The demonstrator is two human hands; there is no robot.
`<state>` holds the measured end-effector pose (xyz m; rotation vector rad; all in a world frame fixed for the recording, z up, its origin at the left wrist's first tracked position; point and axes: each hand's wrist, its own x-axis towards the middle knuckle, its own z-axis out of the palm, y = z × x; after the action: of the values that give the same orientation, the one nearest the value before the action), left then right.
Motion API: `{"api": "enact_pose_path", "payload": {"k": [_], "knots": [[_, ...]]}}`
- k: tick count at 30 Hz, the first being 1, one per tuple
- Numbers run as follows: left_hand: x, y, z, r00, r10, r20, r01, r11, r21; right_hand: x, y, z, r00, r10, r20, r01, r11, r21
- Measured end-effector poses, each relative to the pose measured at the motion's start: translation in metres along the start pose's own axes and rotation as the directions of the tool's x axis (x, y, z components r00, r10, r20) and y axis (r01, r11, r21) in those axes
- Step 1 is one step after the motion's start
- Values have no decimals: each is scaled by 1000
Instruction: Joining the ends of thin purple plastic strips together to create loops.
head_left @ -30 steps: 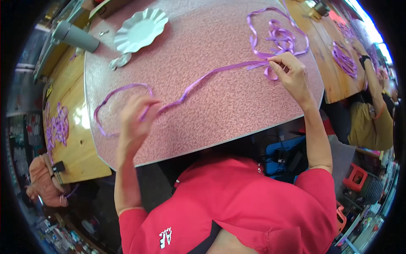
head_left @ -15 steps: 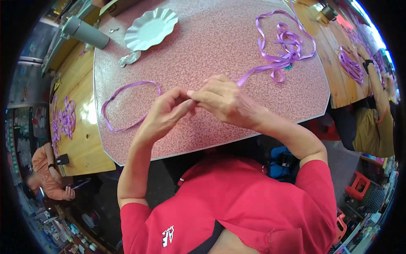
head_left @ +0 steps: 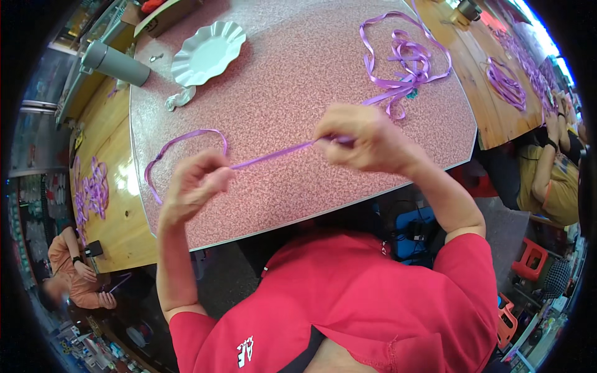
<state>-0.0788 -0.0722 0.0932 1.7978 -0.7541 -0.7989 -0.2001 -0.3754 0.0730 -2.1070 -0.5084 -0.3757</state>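
A purple ribbon (head_left: 273,153) stretches straight between my two hands above the pink speckled table (head_left: 280,81). My left hand (head_left: 194,185) pinches it at one side, and a loose loop of the ribbon curves over the tabletop beyond that hand. Wrapped in a fist, my right hand (head_left: 364,138) grips the other side, with a bit of ribbon showing between its fingers. From behind the right hand the ribbon runs to a tangled purple pile (head_left: 411,62) at the far right of the table. A small teal bit lies under that pile.
At the far left stand a white scalloped plate (head_left: 210,55), a crumpled white scrap (head_left: 180,98), a grey bottle (head_left: 115,63) and a cardboard box (head_left: 163,17). Wooden tables on both sides hold more purple ribbon (head_left: 507,84). Other people sit at the left and right.
My hands were close together at the middle; now they are apart, the left drawn left and the right moved right, with the ribbon pulled taut between them.
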Motion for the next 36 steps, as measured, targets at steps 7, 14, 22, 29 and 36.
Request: {"api": "enact_pose_path", "payload": {"k": [7,14,22,29,36], "knots": [[-35,-45,-87,970,28,-243,-39,998,-40,-35,24,-78,981,187,58,-175,969,-172],[-72,-113,-162,795,21,-607,-184,961,-207,-76,66,-143,923,381,-47,-383,906,-179],[-68,-126,-171,601,-169,-781,296,955,21,-75,52,-126,796,591,-130,-582,807,100],[-5,-41,-24,695,277,-664,-74,945,317,-55,8,-85,835,512,-202,-463,852,245],[59,19,146,961,219,168,-166,944,-284,-34,-21,-41,868,454,-201,-397,878,267]]}}
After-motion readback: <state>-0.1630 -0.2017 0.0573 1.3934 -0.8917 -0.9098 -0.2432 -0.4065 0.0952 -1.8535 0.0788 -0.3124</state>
